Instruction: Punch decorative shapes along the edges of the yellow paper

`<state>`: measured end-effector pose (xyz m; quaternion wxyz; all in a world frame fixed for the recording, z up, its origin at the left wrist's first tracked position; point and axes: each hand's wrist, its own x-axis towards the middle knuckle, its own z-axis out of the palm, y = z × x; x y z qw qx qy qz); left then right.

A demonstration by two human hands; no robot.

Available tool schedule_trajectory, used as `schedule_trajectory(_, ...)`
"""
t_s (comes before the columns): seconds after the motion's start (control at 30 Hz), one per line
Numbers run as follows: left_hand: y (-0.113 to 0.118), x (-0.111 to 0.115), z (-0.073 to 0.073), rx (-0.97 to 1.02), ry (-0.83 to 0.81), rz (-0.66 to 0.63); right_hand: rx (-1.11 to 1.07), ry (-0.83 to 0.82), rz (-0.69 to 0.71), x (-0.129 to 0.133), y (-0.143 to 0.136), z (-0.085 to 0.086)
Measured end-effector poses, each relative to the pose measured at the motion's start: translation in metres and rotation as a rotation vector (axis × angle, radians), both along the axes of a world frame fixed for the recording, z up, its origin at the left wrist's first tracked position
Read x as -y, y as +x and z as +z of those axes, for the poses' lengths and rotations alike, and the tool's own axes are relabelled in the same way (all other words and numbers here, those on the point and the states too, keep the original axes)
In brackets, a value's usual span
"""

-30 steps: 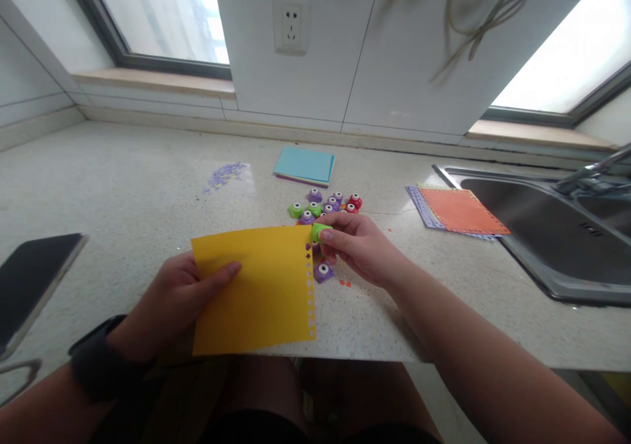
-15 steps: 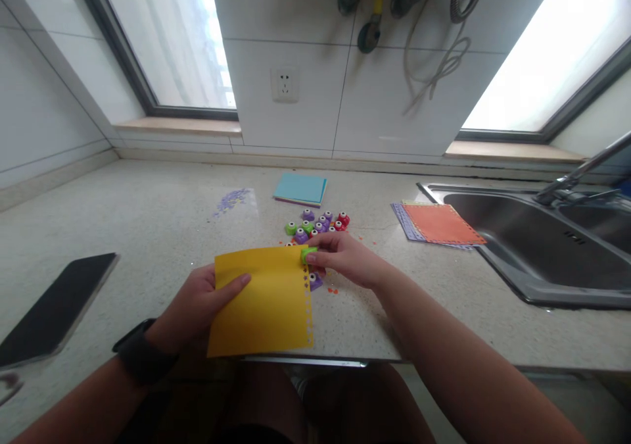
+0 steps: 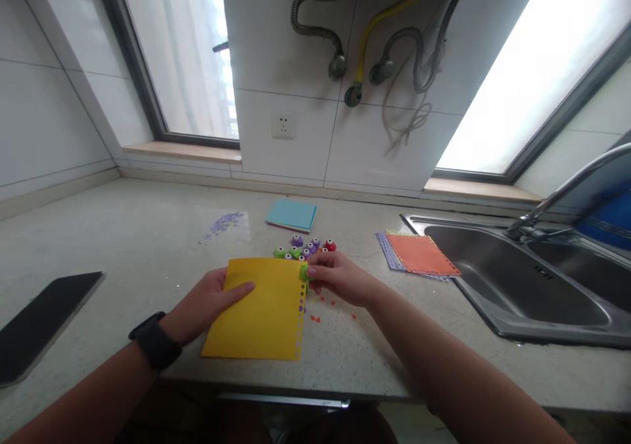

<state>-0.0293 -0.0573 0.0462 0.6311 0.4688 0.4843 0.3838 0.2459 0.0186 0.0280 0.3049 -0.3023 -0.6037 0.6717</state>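
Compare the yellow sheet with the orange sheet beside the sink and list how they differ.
The yellow sheet is held in the left grip; the orange sheet lies on other sheets, untouched.
The yellow sheet shows punched holes along its right edge only; the orange sheet shows them along several edges.
The yellow sheet is apart from the sink; the orange sheet overlaps its rim.
Both are four-sided and plain-coloured.

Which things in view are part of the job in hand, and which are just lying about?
In the job:
- yellow sheet, in the left hand
- green punch, in the right hand at the holed edge
- likely also: other punches, orange sheet with punched edges, blue sheet

Just there:
- black slab
- sink
- faucet
- socket
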Motion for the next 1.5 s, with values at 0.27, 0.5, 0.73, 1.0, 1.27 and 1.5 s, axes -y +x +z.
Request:
schedule_trajectory(0.27,-0.008,-0.022,-0.009,0.027,-0.08,-0.09,0.041,-0.059,0.108,-0.014,0.003,-0.005)
schedule_trajectory(0.5,-0.021,-0.028,-0.017,0.069,-0.19,-0.127,-0.003,-0.147,0.086,-0.004,-0.002,-0.021)
schedule_trajectory(0.73,-0.027,-0.033,-0.024,0.034,-0.287,-0.147,-0.069,-0.267,-0.019,0.011,-0.006,-0.034)
schedule_trajectory(1.0,-0.023,-0.032,-0.015,0.06,-0.325,-0.1,-0.024,-0.304,-0.05,0.015,-0.007,-0.032)
schedule_trajectory(1.27,-0.024,-0.031,-0.02,0.103,-0.376,-0.129,-0.026,-0.309,-0.058,0.019,-0.01,-0.03)
schedule_trajectory(1.5,-0.022,-0.032,-0.02,0.088,-0.375,-0.078,-0.021,-0.345,-0.065,0.022,-0.015,-0.027)
